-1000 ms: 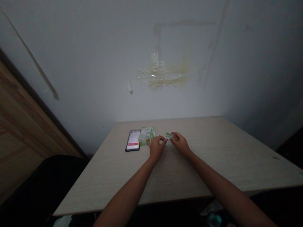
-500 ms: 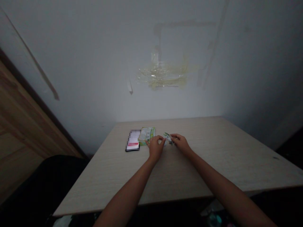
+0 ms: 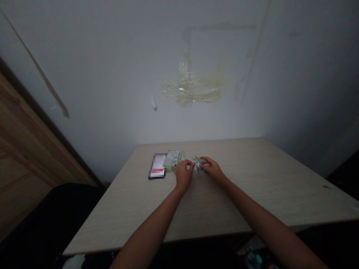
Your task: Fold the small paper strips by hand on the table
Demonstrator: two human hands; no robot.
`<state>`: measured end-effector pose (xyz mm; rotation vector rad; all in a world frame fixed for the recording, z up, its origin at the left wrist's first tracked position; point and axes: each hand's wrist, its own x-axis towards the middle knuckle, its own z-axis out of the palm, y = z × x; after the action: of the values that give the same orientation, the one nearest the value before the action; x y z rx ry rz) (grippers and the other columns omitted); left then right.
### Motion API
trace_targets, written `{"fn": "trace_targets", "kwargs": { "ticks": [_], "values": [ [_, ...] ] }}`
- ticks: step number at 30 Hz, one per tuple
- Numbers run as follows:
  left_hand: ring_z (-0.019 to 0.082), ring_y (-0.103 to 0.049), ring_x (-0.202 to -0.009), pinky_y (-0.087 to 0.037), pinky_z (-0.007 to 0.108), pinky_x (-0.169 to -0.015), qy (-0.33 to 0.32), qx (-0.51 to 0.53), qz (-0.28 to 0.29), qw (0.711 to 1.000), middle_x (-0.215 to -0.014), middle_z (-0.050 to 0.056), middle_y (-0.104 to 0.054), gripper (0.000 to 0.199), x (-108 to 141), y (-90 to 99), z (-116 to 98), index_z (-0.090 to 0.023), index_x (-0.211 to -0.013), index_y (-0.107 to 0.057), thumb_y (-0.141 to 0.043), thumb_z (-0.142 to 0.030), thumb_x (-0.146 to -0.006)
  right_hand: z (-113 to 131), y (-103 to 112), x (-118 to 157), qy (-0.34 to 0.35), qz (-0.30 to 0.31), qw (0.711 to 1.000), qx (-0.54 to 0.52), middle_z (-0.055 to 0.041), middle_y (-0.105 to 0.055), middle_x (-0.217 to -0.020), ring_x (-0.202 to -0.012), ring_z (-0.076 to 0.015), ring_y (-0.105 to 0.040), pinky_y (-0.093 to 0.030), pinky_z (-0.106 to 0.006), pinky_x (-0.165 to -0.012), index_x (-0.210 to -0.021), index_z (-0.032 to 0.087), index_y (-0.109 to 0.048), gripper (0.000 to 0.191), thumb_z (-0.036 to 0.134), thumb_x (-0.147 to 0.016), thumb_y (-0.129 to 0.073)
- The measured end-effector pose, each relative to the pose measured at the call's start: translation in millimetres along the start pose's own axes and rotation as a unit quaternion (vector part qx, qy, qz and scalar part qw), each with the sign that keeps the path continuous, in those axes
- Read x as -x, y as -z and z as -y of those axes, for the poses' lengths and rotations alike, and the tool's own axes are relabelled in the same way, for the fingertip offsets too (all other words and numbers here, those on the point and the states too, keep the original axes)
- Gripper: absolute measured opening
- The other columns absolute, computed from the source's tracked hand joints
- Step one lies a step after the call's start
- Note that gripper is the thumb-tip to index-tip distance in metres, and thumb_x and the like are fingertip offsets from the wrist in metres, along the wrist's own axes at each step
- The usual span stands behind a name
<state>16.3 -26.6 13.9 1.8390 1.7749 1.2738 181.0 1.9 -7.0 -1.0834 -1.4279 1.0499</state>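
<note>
A small, crumpled green-and-white piece of wrapper or paper (image 3: 196, 163) is between my hands, just above or on the table; I cannot tell which. My left hand (image 3: 184, 174) pinches its left edge between thumb and forefinger. On the other side, my right hand (image 3: 212, 168) has its thumb against the right edge, the forefinger curved above it. Beside my left hand lies a flat green-and-white printed packet (image 3: 174, 158), its lower right corner partly hidden by that hand. Left of the packet is a phone (image 3: 157, 166) with a lit, blurred-out screen.
All of this rests on a pale wooden table (image 3: 241, 198) pushed up to a grey wall (image 3: 112, 74) with peeling tape (image 3: 196, 89). A dark chair-like shape (image 3: 56, 216) and wooden panelling (image 3: 22, 134) stand at the left.
My right hand's fingers have shifted slightly left and parted a little. The crumpled piece has turned and looks more spread out; my left hand keeps its pinch.
</note>
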Motion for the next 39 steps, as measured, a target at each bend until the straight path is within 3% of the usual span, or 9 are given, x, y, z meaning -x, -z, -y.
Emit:
{"fn": "trace_targets", "kwargs": {
  "ticks": [7,13,39],
  "values": [
    [0.027,-0.061,-0.107,-0.016,0.058,-0.116,-0.007,-0.006,-0.007,1.000,-0.097,0.004,-0.073,0.019,-0.7,-2.0,3.8,-0.023,-0.080,-0.066,-0.059,-0.038,-0.090,-4.5,-2.9,0.2,0.015,0.014,1.000,0.001,-0.0010,-0.069,-0.086,-0.070,-0.0165,-0.069,-0.056,-0.031,-0.071,-0.119,0.019,-0.064,0.054,0.037,-0.069,-0.075],
    [0.027,-0.060,-0.109,-0.014,0.059,-0.116,-0.009,0.003,-0.003,1.000,-0.100,0.004,-0.073,0.016,-1.4,-2.7,5.0,-0.023,-0.082,-0.067,-0.060,-0.036,-0.089,-7.4,-2.4,0.5,0.037,0.008,0.998,0.057,-0.0025,-0.070,-0.083,-0.079,-0.0193,-0.068,-0.055,-0.034,-0.078,-0.116,0.018,-0.065,0.054,0.045,-0.070,-0.075],
    [0.026,-0.059,-0.110,-0.015,0.063,-0.114,-0.024,-0.013,0.013,1.000,-0.100,0.003,-0.073,0.014,-0.5,-0.5,2.2,-0.023,-0.082,-0.071,-0.065,-0.034,-0.087,-2.0,1.4,3.5,0.045,0.010,0.989,0.139,-0.0033,-0.073,-0.087,-0.082,-0.0208,-0.068,-0.049,-0.035,-0.081,-0.115,0.018,-0.064,0.050,0.043,-0.073,-0.076]
  ]
}}
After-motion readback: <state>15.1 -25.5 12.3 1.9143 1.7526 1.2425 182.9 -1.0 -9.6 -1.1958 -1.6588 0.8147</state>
